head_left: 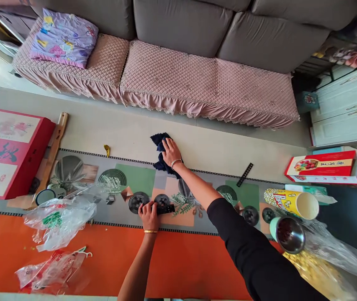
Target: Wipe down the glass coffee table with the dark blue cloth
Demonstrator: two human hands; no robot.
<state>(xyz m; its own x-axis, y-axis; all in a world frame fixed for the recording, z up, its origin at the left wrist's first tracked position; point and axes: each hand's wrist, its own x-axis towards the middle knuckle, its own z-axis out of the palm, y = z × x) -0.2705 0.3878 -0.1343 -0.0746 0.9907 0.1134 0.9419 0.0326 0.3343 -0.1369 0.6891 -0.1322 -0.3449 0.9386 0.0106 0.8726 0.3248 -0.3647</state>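
My right hand (171, 152) presses on a crumpled dark blue cloth (159, 139) on the table's pale far strip, its fingers bent over the fabric. Part of the cloth spreads out beyond the fingers. Nearer to me, my left hand (149, 216) is closed around one end of a black remote control (166, 209), whose other end points right. That remote lies over the patterned table runner (184, 219). A second dark, slim strip with holes or buttons (245, 174) rests at the runner's far edge, to the right of both hands.
Plastic bags (68, 221), a wooden stick (55, 144) and a red gift box (29, 167) occupy the left side. On the right are a popcorn tub (286, 202), a metal-lined cup (289, 235) and a red carton (322, 165). Beyond the table stands a sofa (178, 79).
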